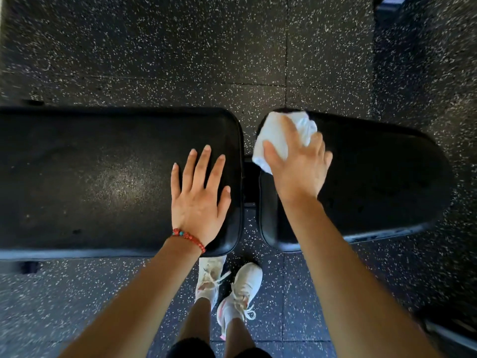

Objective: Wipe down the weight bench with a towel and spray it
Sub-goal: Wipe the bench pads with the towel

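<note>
At three o'clock, our right hand [296, 161] presses a bunched towel [277, 135] at the seat pad [374, 177] edge; it may slip into the gap while our left hand [200, 195] rests flat.

Towel [277, 135] on black bench [90, 177]

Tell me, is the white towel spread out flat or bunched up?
Bunched up. The towel shows crumpled folds under the right hand, which presses it on the seat pad.
</note>
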Demonstrator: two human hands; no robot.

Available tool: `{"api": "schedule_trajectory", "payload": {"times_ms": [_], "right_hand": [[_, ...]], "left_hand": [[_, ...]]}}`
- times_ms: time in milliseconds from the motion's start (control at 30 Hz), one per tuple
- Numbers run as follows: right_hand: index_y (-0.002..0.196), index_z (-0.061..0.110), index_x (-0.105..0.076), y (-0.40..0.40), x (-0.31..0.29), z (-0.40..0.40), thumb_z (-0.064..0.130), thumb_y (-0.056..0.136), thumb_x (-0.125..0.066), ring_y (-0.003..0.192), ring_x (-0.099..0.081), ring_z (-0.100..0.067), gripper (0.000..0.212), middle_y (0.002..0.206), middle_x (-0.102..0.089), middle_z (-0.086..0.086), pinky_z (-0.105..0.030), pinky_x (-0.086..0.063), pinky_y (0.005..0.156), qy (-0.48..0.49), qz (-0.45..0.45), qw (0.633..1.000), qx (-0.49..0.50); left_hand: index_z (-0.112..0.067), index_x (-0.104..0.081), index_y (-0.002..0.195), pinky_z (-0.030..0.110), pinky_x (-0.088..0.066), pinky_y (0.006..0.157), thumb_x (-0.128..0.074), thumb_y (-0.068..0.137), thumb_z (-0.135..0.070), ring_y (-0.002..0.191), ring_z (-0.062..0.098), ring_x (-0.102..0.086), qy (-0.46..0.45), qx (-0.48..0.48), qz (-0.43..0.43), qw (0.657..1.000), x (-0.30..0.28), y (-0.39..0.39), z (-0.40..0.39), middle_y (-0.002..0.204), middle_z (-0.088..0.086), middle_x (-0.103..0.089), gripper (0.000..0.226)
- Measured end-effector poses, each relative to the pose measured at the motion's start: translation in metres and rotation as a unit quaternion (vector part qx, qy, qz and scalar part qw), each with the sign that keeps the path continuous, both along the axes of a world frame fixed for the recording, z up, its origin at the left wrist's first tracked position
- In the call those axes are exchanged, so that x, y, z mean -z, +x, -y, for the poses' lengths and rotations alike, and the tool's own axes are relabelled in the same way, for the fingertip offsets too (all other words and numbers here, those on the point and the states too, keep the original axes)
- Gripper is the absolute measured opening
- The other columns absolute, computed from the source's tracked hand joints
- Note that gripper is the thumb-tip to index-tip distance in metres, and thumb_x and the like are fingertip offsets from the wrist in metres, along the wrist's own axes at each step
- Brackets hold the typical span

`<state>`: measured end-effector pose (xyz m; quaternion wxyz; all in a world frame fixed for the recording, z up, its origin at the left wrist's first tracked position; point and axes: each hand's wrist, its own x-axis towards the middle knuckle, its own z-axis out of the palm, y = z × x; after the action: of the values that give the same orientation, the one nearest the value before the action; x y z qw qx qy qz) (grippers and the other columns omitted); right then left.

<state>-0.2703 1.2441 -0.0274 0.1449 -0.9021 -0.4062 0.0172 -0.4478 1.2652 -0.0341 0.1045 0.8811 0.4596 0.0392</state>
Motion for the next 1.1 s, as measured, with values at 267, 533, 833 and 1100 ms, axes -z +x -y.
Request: {"api": "schedule_trajectory", "payload": {"times_ms": [267, 533, 833, 1100], "right_hand": [[0.115, 0.024, -0.059, -0.02, 0.001, 0.068, 0.054, 0.075, -0.051, 0.065, -0.052, -0.03, 0.051, 0.084, -0.055, -0.02, -0.035, -0.039, 0.064, 0.004, -0.004, 0.999, 0.038], [0.115, 0.024, -0.063, 0.024, -0.002, -0.005, 0.053, 0.076, -0.056, 0.076, -0.056, -0.035, 0.049, 0.093, -0.059, -0.022, -0.038, -0.041, 0.07, 0.018, -0.029, 0.999, 0.04], [0.124, 0.029, -0.055, 0.076, -0.004, 0.021, 0.059, 0.079, -0.042, 0.083, -0.054, -0.035, 0.056, 0.1, -0.057, -0.023, -0.038, -0.035, 0.075, -0.028, -0.047, 0.998, 0.024], [0.125, 0.025, -0.055, 0.115, -0.005, 0.045, 0.058, 0.078, -0.041, 0.088, -0.052, -0.034, 0.059, 0.103, -0.056, -0.023, -0.036, -0.035, 0.076, -0.017, -0.056, 0.993, 0.099]], "left_hand": [[-0.014, -0.04, 0.136, 0.054, -0.016, 0.111, -0.038, 0.09, -0.033, 0.136, 0.031, -0.026, -0.01, -0.007, 0.011, 1.0, -0.003, 0.006, -0.002, 0.145, 0.013, -0.039, 0.05], [-0.007, -0.047, 0.132, 0.052, -0.016, 0.112, -0.042, 0.09, -0.03, 0.135, 0.032, -0.029, 0.019, 0.056, 0.058, 0.997, -0.008, 0.038, -0.023, 0.144, 0.015, -0.041, 0.048], [-0.007, -0.045, 0.134, 0.05, -0.016, 0.112, -0.038, 0.092, -0.032, 0.134, 0.033, -0.034, -0.007, 0.083, 0.011, 0.996, -0.003, 0.067, -0.023, 0.143, 0.014, -0.043, 0.05], [-0.006, -0.044, 0.136, 0.049, -0.017, 0.112, -0.039, 0.093, -0.031, 0.135, 0.032, -0.032, -0.003, 0.065, 0.041, 0.997, -0.004, 0.098, -0.002, 0.144, 0.014, -0.042, 0.05]]}}
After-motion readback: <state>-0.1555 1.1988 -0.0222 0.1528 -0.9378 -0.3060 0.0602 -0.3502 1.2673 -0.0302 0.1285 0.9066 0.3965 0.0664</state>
